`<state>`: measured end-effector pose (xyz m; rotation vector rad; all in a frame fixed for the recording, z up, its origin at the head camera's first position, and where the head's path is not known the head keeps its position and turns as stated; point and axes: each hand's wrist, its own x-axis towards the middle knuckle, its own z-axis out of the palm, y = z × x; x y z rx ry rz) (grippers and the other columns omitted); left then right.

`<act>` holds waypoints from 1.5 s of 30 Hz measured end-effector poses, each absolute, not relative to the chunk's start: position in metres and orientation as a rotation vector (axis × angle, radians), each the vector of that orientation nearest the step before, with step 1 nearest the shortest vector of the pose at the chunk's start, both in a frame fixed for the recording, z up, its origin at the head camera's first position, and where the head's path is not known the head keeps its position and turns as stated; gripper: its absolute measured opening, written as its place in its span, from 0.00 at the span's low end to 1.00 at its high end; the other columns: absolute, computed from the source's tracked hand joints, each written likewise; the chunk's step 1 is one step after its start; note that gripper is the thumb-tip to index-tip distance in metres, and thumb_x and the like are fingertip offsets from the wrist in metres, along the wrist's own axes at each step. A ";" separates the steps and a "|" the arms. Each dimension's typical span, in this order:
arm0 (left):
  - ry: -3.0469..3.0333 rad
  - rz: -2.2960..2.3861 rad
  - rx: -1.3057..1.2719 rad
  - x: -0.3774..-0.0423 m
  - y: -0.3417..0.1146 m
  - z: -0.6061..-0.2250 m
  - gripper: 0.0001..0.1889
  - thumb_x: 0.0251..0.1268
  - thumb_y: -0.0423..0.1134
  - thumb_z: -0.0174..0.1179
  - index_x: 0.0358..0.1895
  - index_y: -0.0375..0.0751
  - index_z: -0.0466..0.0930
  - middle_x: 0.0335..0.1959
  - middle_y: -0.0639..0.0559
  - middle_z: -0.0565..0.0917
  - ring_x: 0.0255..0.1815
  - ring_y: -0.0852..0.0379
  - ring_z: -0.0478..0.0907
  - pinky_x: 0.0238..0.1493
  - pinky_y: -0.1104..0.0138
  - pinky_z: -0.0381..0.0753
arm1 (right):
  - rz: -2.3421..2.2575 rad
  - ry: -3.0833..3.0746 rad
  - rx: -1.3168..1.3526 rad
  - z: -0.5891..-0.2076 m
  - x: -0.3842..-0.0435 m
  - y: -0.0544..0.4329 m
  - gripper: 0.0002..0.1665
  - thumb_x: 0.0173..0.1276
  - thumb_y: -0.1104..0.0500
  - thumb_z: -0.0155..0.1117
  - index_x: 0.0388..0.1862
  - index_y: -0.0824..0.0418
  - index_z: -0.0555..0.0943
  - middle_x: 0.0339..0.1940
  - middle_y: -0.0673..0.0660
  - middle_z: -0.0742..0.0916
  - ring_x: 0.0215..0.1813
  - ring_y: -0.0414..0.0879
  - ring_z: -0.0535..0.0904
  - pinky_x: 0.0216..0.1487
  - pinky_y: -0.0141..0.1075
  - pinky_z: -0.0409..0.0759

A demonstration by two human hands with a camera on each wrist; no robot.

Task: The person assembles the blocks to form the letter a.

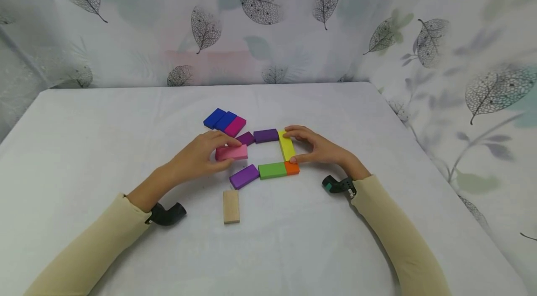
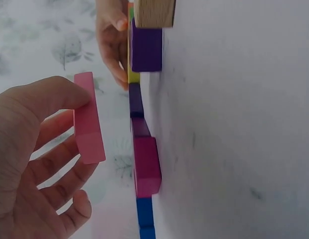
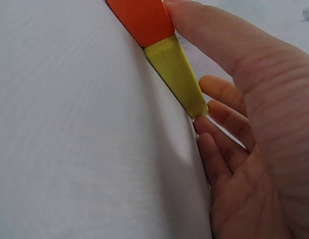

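A pink block [image 1: 232,152], pinched in the left hand [image 1: 197,156], is raised above the white tablecloth [image 1: 293,235]. The right hand [image 1: 320,150] grips a yellow block [image 1: 287,147], thumb against the adjoining orange block [image 1: 292,168]. A green block [image 1: 272,170] touches it; nearer lies a wooden block [image 1: 231,207].

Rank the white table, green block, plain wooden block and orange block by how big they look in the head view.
1. White table
2. Plain wooden block and green block: too close to rank, as the wooden one lies nearer the camera
3. Orange block
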<state>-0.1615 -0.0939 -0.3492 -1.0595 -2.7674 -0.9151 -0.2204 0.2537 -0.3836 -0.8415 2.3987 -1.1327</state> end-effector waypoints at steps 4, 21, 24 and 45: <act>-2.777 -0.934 -1.075 -0.156 -0.088 -0.346 0.21 0.57 0.38 0.69 0.56 0.44 0.80 0.47 0.50 0.81 0.49 0.53 0.75 0.46 0.58 0.79 | -1.137 2.395 -0.851 -0.382 -0.220 0.253 0.40 0.61 0.63 0.72 0.71 0.62 0.67 0.77 0.57 0.60 0.78 0.53 0.53 0.77 0.52 0.49; -2.696 -0.858 -1.327 -0.138 -0.070 -0.340 0.18 0.59 0.40 0.67 0.54 0.48 0.82 0.49 0.54 0.83 0.52 0.56 0.76 0.53 0.56 0.75 | -1.130 2.393 -0.867 -0.380 -0.220 0.253 0.39 0.61 0.57 0.72 0.70 0.57 0.69 0.77 0.55 0.62 0.77 0.52 0.53 0.76 0.53 0.49; -2.685 -0.856 -1.361 -0.136 -0.067 -0.340 0.18 0.60 0.40 0.67 0.55 0.47 0.81 0.49 0.54 0.83 0.52 0.56 0.77 0.53 0.57 0.76 | -1.132 2.394 -0.863 -0.381 -0.220 0.253 0.39 0.61 0.57 0.72 0.70 0.57 0.69 0.77 0.55 0.62 0.77 0.52 0.53 0.76 0.52 0.50; -2.608 -0.780 -1.692 -0.112 -0.056 -0.344 0.17 0.61 0.41 0.66 0.54 0.48 0.81 0.50 0.57 0.83 0.55 0.56 0.75 0.53 0.61 0.75 | -1.121 2.409 -0.868 -0.384 -0.221 0.254 0.38 0.61 0.57 0.72 0.70 0.57 0.69 0.76 0.54 0.62 0.77 0.51 0.55 0.76 0.51 0.51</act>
